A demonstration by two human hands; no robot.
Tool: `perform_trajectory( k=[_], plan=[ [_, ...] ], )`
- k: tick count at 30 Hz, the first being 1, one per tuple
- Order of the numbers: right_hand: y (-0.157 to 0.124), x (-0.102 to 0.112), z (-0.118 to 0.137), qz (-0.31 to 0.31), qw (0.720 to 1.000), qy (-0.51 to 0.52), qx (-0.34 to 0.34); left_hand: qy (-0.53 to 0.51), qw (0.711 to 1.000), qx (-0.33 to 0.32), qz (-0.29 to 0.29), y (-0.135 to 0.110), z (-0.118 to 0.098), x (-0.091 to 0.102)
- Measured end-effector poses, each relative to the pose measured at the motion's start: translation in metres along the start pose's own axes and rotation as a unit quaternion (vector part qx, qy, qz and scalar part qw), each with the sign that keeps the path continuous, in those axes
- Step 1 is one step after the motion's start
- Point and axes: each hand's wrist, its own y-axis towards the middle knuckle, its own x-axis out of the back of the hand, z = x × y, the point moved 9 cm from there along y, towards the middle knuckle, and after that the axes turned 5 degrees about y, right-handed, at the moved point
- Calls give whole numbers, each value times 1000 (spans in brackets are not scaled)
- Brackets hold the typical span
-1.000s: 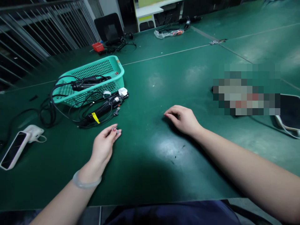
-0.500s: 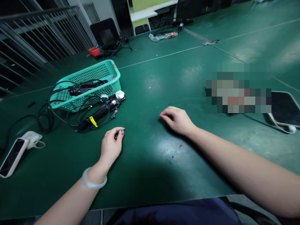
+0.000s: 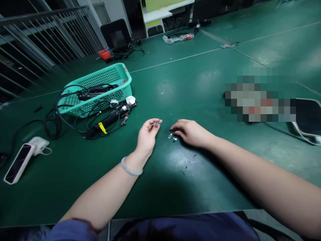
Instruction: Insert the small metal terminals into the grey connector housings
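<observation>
My left hand [image 3: 146, 136], with a pale bangle [image 3: 131, 167] on its wrist, pinches a small clear piece [image 3: 156, 124] between thumb and fingers. What kind of piece it is cannot be made out. Just to the right, my right hand [image 3: 192, 132] rests low over the green table [image 3: 150, 187], thumb apart from the fingers and nothing seen between them. Beside its fingertips lie a tiny white-edged rectangular part [image 3: 170, 136], a small white bit [image 3: 175, 139] and a dark speck [image 3: 174, 141].
A turquoise basket [image 3: 128, 87] holds black cabled devices at the left, with another black device [image 3: 110, 117] in front of it. White-cased gadget [image 3: 18, 164] lies far left; a phone [image 3: 308, 115] and a pixelated patch are at right. A red box [image 3: 104, 54] stands farther back.
My left hand has moved right and away from me, close to my right hand. My right hand has loosened from a pinch, and small pieces now lie beside its fingertips.
</observation>
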Motion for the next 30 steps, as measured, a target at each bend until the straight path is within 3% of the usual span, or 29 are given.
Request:
perform_trajectory(
  k=[4,8,12,15,18,25,28,30],
  plan=[
    [-1,7,-2,18,999,-32,-17,9,1000,-16,24,6,1,-7],
    [-6,19,-16,58,992,-73,-79,13,999,-14,40,6,0,-14],
    [-13,12,-23,146,983,-44,-99,2,999,6,37,7,4,-13],
    [-12,8,-22,158,983,-25,-87,-19,999,21,43,7,8,-13],
    [-9,9,-18,130,988,4,-84,-46,996,48,57,6,13,-16],
    [-5,23,-10,-32,985,147,-78,-59,988,84,112,-1,15,-27],
    [-5,19,-15,-56,963,242,-101,-57,988,85,115,-1,16,-27],
    [-6,14,-23,-67,929,335,-146,-60,987,86,119,-1,17,-27]
  ],
)
